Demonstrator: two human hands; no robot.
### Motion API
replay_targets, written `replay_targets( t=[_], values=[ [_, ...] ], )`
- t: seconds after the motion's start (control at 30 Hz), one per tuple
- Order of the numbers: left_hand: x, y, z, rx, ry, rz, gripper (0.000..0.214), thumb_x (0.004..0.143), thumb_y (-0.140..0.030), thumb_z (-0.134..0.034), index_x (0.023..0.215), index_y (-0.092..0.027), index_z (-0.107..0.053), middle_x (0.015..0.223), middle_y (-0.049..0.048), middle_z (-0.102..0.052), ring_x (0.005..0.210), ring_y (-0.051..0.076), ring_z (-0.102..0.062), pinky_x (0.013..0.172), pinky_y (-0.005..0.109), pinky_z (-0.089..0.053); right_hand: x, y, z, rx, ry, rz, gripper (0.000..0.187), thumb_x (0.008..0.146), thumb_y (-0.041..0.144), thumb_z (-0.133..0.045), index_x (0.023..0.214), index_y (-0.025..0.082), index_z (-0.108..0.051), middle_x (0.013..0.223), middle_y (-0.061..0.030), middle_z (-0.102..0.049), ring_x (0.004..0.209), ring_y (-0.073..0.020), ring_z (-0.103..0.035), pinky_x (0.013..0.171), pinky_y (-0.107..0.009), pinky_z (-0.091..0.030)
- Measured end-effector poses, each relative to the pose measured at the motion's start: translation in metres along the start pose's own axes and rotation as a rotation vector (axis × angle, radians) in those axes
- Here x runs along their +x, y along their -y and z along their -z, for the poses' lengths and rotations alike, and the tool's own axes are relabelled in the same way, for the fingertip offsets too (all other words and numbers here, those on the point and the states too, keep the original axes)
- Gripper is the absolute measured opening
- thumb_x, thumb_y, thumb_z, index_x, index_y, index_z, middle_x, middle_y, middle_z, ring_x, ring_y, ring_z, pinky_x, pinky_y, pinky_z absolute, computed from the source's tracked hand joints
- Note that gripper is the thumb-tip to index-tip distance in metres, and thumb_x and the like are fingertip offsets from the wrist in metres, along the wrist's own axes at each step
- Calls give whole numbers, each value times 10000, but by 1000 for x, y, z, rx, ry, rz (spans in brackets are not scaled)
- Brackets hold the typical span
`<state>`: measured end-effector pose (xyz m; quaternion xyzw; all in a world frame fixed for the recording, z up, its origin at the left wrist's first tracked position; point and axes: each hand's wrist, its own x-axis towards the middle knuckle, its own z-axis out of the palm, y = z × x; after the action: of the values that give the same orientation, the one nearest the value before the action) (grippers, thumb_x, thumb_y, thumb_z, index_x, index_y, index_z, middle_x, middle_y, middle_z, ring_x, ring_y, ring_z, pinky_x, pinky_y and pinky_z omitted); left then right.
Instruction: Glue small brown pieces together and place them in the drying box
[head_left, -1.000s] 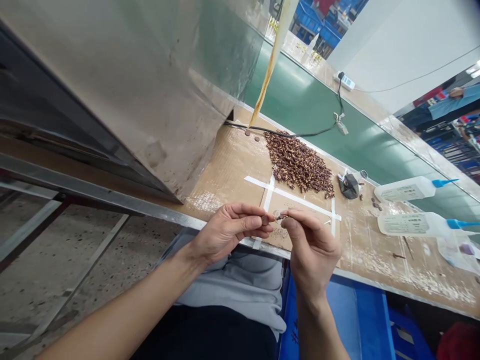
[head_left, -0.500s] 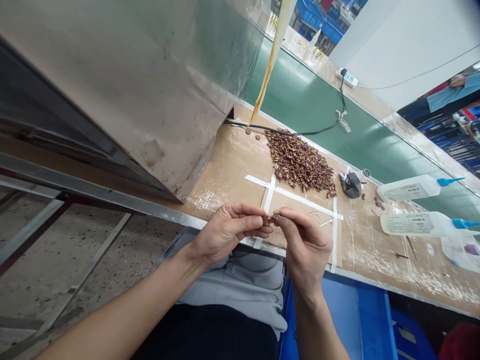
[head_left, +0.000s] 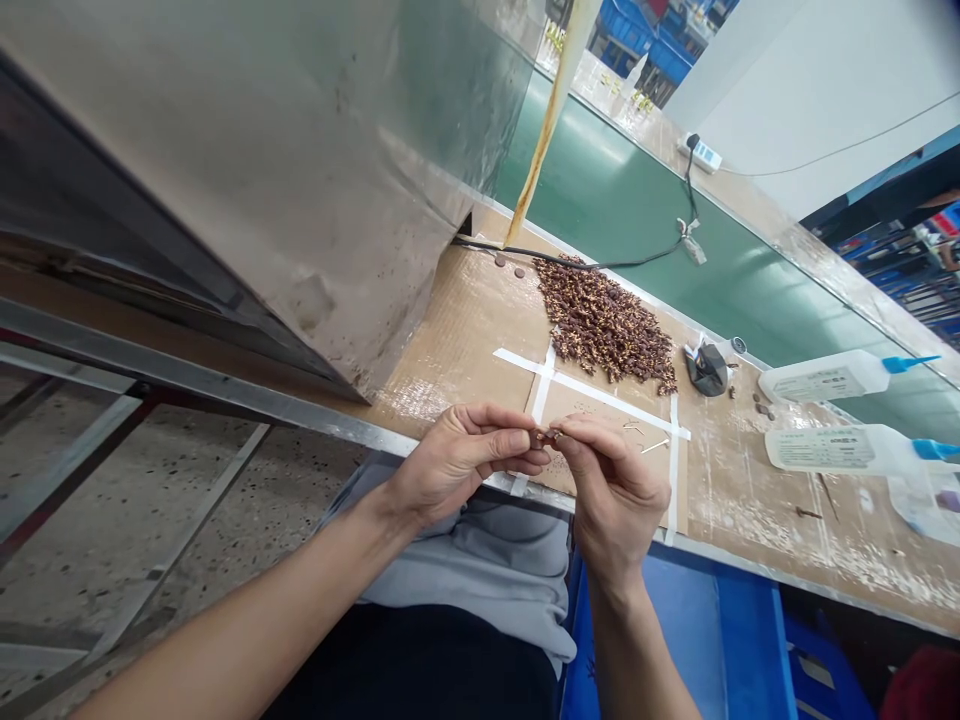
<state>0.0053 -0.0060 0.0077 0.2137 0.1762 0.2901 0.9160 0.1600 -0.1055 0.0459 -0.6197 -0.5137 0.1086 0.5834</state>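
Observation:
My left hand and my right hand meet fingertip to fingertip above the front edge of the bench. Between them is a small reddish-brown piece, pinched by thumb and fingers from both sides. Its exact kind is too small to make out, and the fingertips cover part of it. Behind the hands lies a heap of similar small brown and gold pieces. Under the hands, a cardboard sheet edged with white tape carries thin sticks and tiny crumbs.
A large metal housing stands at the left. To the right are two squeeze bottles with blue tips and a black-wrapped holder. A black cable crosses behind the heap. A blue crate sits below the bench edge.
Both hands keep their pinch on the small piece, with only slight finger movement. The whole view has shifted a little.

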Motion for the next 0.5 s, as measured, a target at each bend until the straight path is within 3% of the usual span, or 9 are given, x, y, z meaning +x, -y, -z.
replay_targets(
  t=[0.23, 0.5],
  values=[
    [0, -2, -3, -9, -12, 10, 282, 795, -273, -1128, 996, -173, -959, 920, 111, -929, 807, 207, -904, 817, 259, -732, -5, -10, -5, -8, -52, 89, 192, 1079, 161, -871, 1177, 319, -920, 1144, -9, -891, 1086, -216, -852, 985, -364, -711],
    [1, -1, -4, -11, -6, 13, 280, 812, -264, -1116, 1020, -167, -957, 939, 113, -931, 826, 198, -905, 850, 266, -734, -2, -10, -1, -58, -18, 173, 264, 1077, 112, -864, 1221, 328, -911, 1169, -3, -887, 1091, -208, -851, 995, -348, -703]
  ],
)
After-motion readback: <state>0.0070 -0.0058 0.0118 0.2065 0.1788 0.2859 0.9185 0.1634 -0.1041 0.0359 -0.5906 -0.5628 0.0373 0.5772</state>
